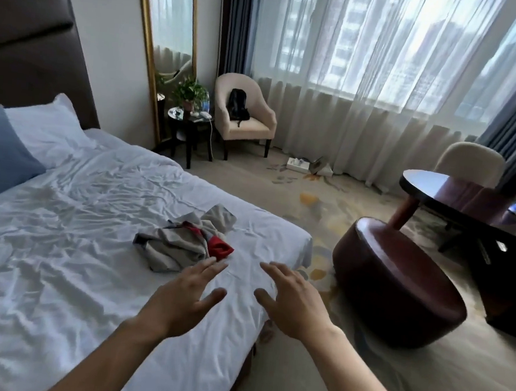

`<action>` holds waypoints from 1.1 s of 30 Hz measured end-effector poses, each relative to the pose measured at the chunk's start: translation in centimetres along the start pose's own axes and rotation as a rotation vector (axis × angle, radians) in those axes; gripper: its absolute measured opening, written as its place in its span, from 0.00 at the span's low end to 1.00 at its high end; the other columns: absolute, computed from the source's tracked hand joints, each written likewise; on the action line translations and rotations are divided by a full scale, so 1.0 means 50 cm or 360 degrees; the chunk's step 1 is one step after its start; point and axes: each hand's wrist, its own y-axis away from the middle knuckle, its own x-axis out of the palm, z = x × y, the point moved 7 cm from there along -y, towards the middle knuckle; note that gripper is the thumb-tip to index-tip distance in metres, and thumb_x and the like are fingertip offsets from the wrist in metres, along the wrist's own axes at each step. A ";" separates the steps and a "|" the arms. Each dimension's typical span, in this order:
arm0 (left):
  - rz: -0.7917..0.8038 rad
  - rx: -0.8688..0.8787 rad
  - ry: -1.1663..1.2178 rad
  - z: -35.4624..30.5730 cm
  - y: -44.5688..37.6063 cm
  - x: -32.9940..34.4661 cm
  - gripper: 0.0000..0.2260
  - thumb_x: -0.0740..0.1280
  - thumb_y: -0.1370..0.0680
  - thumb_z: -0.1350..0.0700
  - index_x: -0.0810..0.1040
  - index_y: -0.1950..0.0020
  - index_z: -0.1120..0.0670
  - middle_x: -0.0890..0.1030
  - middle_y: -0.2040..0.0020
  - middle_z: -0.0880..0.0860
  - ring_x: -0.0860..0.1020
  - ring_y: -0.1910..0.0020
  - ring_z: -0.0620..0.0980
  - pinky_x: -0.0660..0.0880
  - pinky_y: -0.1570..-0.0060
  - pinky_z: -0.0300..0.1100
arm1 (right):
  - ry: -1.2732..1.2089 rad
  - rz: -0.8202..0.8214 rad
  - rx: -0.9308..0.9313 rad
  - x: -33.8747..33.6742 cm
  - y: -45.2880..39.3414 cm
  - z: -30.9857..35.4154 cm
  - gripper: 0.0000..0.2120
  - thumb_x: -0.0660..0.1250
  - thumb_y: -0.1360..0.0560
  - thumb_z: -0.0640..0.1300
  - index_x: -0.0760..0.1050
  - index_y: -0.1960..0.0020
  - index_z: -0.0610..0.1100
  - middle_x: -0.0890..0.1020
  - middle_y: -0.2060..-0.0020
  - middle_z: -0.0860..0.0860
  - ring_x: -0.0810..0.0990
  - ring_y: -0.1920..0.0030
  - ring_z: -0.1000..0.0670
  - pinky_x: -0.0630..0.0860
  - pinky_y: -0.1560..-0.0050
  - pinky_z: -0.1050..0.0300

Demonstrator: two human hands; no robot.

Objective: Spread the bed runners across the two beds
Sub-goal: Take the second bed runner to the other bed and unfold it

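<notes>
A crumpled bed runner, grey with red parts, lies in a heap on the white bed near its foot end. My left hand hovers just in front of the heap, fingers spread, fingertips close to the red part and holding nothing. My right hand is over the bed's foot corner, fingers apart and empty. Only one bed is in view.
A round dark red ottoman stands on the carpet right of the bed foot, beside a dark table. A beige armchair with a black bag, a side table and a mirror stand beyond. Pillows lie at the headboard.
</notes>
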 end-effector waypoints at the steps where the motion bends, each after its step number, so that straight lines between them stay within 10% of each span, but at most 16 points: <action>1: -0.0023 -0.0028 0.0004 0.002 -0.046 0.008 0.30 0.49 0.24 0.29 0.55 0.23 0.33 0.56 0.21 0.37 0.57 0.24 0.39 0.68 0.32 0.47 | -0.0001 0.0001 -0.0024 -0.002 -0.046 -0.032 0.30 0.58 0.22 0.64 0.59 0.23 0.57 0.66 0.25 0.57 0.68 0.28 0.51 0.68 0.33 0.52; 12: -0.0153 -0.0432 -0.0013 0.035 -0.417 0.009 0.27 0.52 0.21 0.33 0.59 0.22 0.38 0.57 0.21 0.41 0.58 0.24 0.42 0.65 0.32 0.46 | 0.0010 0.0212 -0.0484 0.012 -0.489 -0.187 0.29 0.57 0.22 0.64 0.59 0.23 0.56 0.67 0.26 0.56 0.69 0.29 0.50 0.68 0.34 0.53; 33: -0.0309 -0.1380 0.0403 0.479 -0.554 0.158 0.27 0.53 0.20 0.35 0.55 0.22 0.37 0.56 0.21 0.40 0.56 0.24 0.41 0.66 0.32 0.46 | 0.0141 0.0766 -0.0887 0.427 -0.974 -0.098 0.26 0.61 0.22 0.57 0.66 0.26 0.52 0.75 0.32 0.52 0.74 0.35 0.49 0.72 0.40 0.53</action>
